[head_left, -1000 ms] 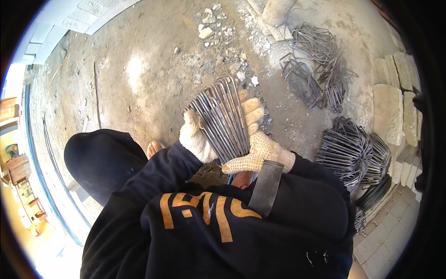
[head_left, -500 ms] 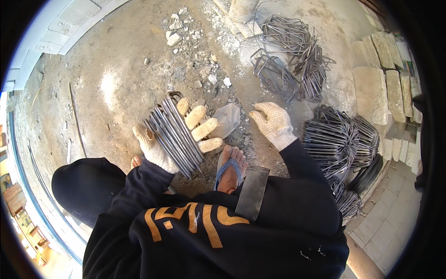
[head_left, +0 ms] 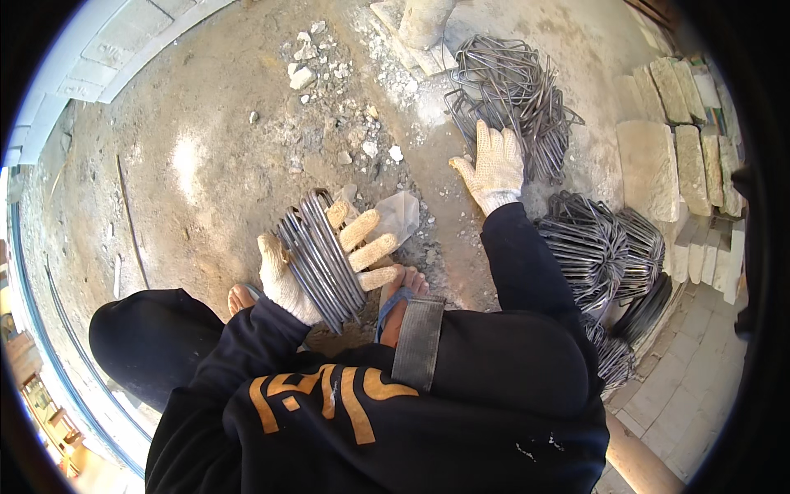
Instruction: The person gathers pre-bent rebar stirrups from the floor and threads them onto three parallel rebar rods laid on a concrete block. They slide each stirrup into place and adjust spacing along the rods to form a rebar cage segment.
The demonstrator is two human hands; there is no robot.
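My left hand (head_left: 290, 284), in a cream knit glove, grips a stack of bent steel rebar stirrups (head_left: 321, 259). The thumb lies on one side of the stack and the fingers come out on the other. My right hand (head_left: 496, 165), gloved the same way, reaches forward with its fingers stretched out. It is at the near edge of a loose, tangled pile of stirrups (head_left: 527, 99); whether the fingertips touch the metal I cannot tell. Below my left fingers, a clear plastic bag (head_left: 398, 216) lies on the ground.
Tied bundles of stirrups (head_left: 584, 247) sit at the right, with stacked stone blocks (head_left: 650, 169) behind them. White rubble (head_left: 303, 77) is scattered on the dirt floor ahead. A thin rod (head_left: 130, 218) lies at the left. My sandalled foot (head_left: 395, 306) is just below the left hand.
My right hand has moved forward to the loose pile, its fingers going from curled to stretched out. The left hand keeps its stack, shifted slightly nearer to me.
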